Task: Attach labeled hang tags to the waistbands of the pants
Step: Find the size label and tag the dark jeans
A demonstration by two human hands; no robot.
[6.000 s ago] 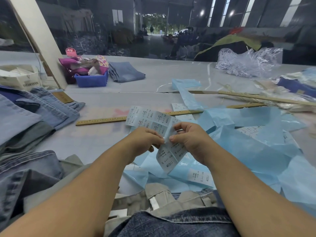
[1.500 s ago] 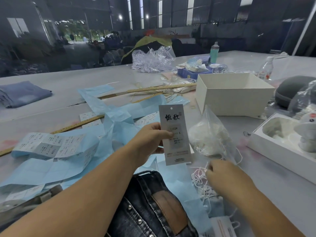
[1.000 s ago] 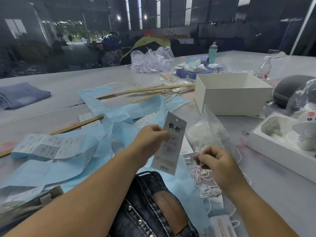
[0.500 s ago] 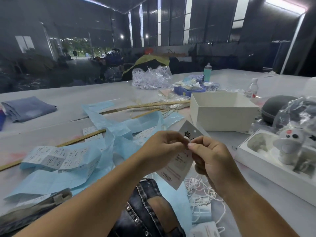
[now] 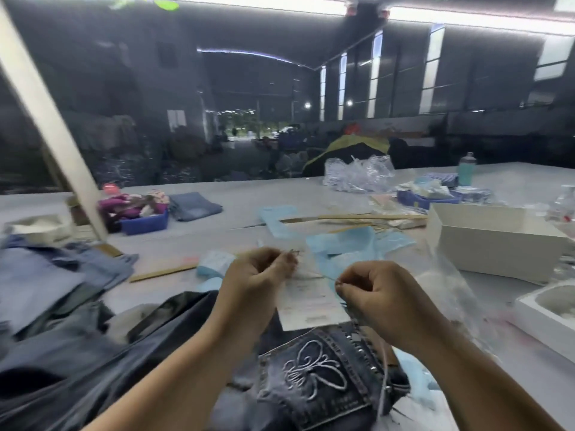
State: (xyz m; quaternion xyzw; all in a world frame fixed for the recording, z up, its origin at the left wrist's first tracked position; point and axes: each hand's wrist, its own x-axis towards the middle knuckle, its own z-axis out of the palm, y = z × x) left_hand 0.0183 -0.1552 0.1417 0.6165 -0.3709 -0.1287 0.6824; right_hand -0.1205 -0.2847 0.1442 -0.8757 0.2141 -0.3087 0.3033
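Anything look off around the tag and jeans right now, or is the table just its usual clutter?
Nothing looks damaged or spilled. The hang tag hangs between both hands above the jeans, not yet fastened. Blue paper sheets lie crumpled across the table, ordinary working mess.

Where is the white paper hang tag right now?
Centre of the head view: the white paper hang tag hangs between both hands, above the embroidered denim pocket.

- Your hang tag (image 5: 308,301): matt white paper.
- Your jeans (image 5: 314,377): dark denim cloth, metal studs, embroidered pocket.
- Your ruler (image 5: 163,273): wood.
- Your bag (image 5: 357,174): glossy crinkled plastic.
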